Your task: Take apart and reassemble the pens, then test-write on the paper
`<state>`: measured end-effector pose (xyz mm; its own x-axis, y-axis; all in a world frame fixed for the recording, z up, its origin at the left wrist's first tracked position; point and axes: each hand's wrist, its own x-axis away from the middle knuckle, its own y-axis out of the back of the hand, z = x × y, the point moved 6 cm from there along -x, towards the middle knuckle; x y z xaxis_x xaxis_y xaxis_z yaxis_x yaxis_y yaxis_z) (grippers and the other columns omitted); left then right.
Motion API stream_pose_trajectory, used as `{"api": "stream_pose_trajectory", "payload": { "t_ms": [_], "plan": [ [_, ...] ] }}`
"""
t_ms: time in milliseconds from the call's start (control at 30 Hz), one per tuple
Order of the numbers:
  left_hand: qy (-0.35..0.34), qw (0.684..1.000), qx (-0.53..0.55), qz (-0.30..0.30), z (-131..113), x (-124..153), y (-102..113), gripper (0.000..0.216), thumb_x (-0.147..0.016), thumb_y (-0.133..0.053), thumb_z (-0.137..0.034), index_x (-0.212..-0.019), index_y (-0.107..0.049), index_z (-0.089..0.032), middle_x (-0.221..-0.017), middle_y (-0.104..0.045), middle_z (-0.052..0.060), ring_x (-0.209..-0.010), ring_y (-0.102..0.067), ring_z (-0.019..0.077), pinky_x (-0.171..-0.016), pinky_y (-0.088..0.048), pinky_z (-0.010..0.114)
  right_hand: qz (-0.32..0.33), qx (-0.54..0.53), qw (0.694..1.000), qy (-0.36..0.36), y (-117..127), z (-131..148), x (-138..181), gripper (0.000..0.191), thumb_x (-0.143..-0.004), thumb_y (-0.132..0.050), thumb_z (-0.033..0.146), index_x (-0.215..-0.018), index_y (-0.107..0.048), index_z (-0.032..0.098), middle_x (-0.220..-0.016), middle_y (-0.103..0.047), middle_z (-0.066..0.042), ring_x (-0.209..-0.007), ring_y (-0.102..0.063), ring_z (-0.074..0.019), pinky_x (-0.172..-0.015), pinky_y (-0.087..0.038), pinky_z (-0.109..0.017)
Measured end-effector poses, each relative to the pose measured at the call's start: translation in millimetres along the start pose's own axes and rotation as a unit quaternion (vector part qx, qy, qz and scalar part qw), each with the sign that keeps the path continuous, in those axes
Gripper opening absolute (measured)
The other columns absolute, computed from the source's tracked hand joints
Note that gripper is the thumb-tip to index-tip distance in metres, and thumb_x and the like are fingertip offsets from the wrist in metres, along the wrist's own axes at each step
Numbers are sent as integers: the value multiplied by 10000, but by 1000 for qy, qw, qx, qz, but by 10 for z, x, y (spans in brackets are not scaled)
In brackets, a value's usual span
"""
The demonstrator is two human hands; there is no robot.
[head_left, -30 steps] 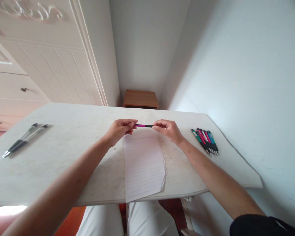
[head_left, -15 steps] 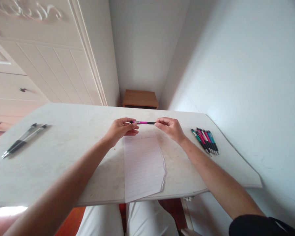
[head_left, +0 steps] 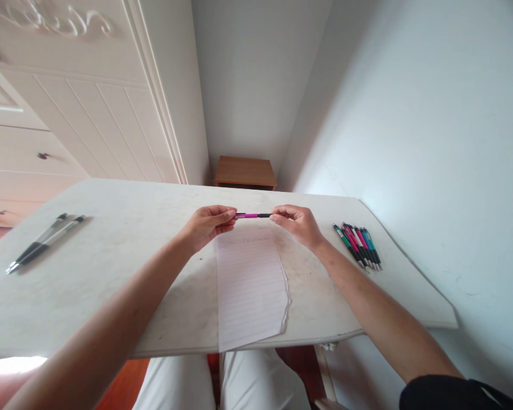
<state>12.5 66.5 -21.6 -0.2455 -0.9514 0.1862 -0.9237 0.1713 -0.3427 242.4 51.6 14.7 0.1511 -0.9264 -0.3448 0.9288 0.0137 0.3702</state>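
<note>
Nearest us, below and short of the fingers, a torn lined sheet point(head_left: 250, 285) lay on the bench point(head_left: 111, 285), its near end hanging past the bench edge; we judged that a brush from a forearm could drag it off. Well to the left of the fingers lay two grey pens point(head_left: 43, 242), and to their right a row of coloured pens point(head_left: 359, 244), both apart from the hands. Just above the sheet's far end, the left hand point(head_left: 205, 225) and right hand point(head_left: 298, 223) held a pink pen point(head_left: 253, 216) level between them, the left fingers point(head_left: 226, 215) pinched narrow on one end and the right fingers point(head_left: 277, 214) pinched on its dark end. We judged the hold slight: only fingertips gripped a thin, smooth barrel, so a twist or pull could part it suddenly, and a small piece could drop, roll across the bench and fall off. Beyond the fingers stood a wooden cabinet point(head_left: 245, 172).
</note>
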Motion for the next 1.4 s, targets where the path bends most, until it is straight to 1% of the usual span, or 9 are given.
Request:
{"api": "stream_pose_trajectory", "payload": {
  "t_ms": [167,267,400,533,800,900,1033,1133,1400],
  "plan": [
    [-30,999,14,-6,-64,25,-17,450,-512,-901,-107,-918,-707,-96,-862,-720,70,-782,-676,150,-797,-559,281,3,12,1000,4,14,4,-2,262,-753,-727,437,-823,-743,185,-829,-741,-53,-749,-666,-186,-711,-525,-304],
    [-33,999,7,11,-79,32,-68,419,-593,-889,-213,-942,-694,-91,-899,-724,101,-836,-690,176,-817,-558,290,0,17,1000,10,24,20,-8,268,-754,-725,444,-824,-744,186,-837,-744,-56,-748,-664,-186,-717,-526,-306],
    [2,1000,-18,-13,-24,14,-49,415,-740,-780,-463,-888,-680,-88,-746,-695,97,-641,-659,153,-600,-551,262,-6,13,1000,15,34,32,-14,258,-753,-729,438,-820,-744,189,-843,-745,-54,-754,-667,-190,-725,-527,-308],
    [1,1000,-24,-11,-5,8,-32,381,-715,-802,-453,-780,-660,-105,-612,-619,26,-486,-535,82,-450,-443,196,-3,29,999,23,30,44,-3,233,-767,-720,417,-815,-741,190,-835,-742,-50,-748,-662,-188,-730,-525,-309],
    [-34,999,-21,14,-82,36,-45,495,-494,-910,-168,-939,-698,-120,-898,-712,78,-820,-674,174,-734,-527,272,-6,45,998,30,43,48,-7,216,-774,-702,403,-819,-739,195,-831,-738,-44,-739,-654,-185,-725,-522,-311],
    [-30,998,-46,2,-95,41,-57,517,-568,-894,-262,-1019,-674,-138,-1000,-699,96,-841,-677,184,-665,-516,258,-11,48,998,33,54,56,-8,216,-775,-701,398,-812,-738,189,-825,-736,-49,-742,-655,-187,-721,-520,-310],
    [-1,997,-67,-27,-47,23,-31,471,-693,-791,-508,-929,-681,-116,-710,-622,31,-564,-577,104,-451,-386,190,-12,52,998,40,53,72,-3,216,-781,-697,392,-812,-734,182,-823,-736,-51,-739,-654,-183,-720,-521,-306],
    [6,998,-56,-8,-7,5,-33,475,-669,-799,-537,-828,-667,-110,-584,-532,-17,-450,-444,57,-404,-310,176,-6,56,997,50,38,89,1,214,-782,-696,390,-807,-733,180,-812,-736,-47,-738,-654,-179,-722,-521,-300],
    [-29,998,-54,1,-47,-1,5,424,-535,-907,-305,-841,-679,-120,-766,-654,41,-703,-608,125,-627,-485,223,0,64,996,57,34,83,0,183,-785,-700,362,-810,-733,184,-808,-734,-40,-728,-653,-170,-711,-517,-289]
  ]
}}
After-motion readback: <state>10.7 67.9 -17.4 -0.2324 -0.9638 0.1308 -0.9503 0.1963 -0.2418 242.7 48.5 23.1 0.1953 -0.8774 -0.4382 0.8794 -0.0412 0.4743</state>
